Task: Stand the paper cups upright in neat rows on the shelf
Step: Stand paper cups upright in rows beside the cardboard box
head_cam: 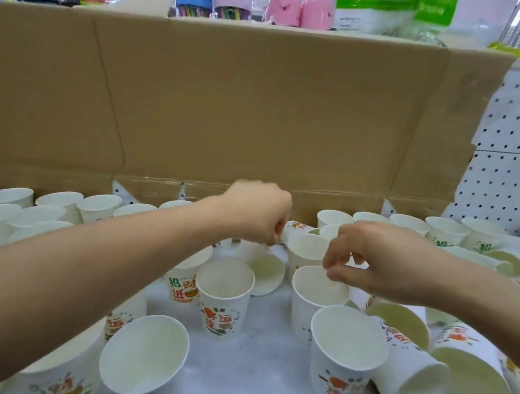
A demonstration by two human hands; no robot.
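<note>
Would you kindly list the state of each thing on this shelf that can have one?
left hand, fingers curled beside a tipped cup; grip unclear.
right hand, pinching the rim of an upright cup.
cups at left, upright in rows.
cups at right front, lying on their sides.
cardboard, unfolded flat, standing behind.

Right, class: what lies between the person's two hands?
Head view: between the left hand and right hand sits a white cup, mouth showing, with a printed cup on its side just behind it.
</note>
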